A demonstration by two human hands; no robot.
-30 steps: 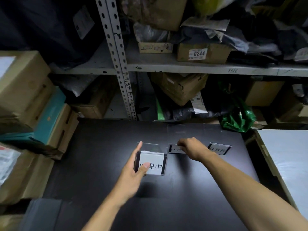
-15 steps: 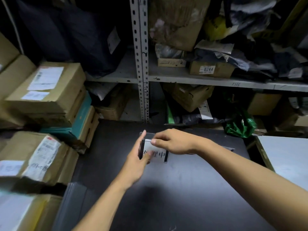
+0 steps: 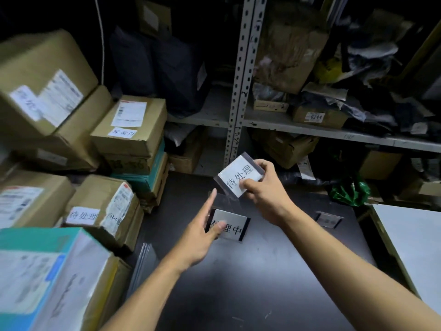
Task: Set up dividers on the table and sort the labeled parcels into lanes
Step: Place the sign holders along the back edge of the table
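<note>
Right hand (image 3: 265, 189) pinched a clear sign holder reading 待处理 (image 3: 239, 179), tilted, lifted above the black table (image 3: 274, 271) at frame centre. Left hand (image 3: 202, 235), fingers straight, thumb resting on the 处理中 sign (image 3: 230, 226) standing on the table. Labelled cartons (image 3: 105, 209) stacked at left; shelf (image 3: 334, 132) behind held boxes and bags.

head view looks down, close over the table (image 3: 274, 271).
</note>
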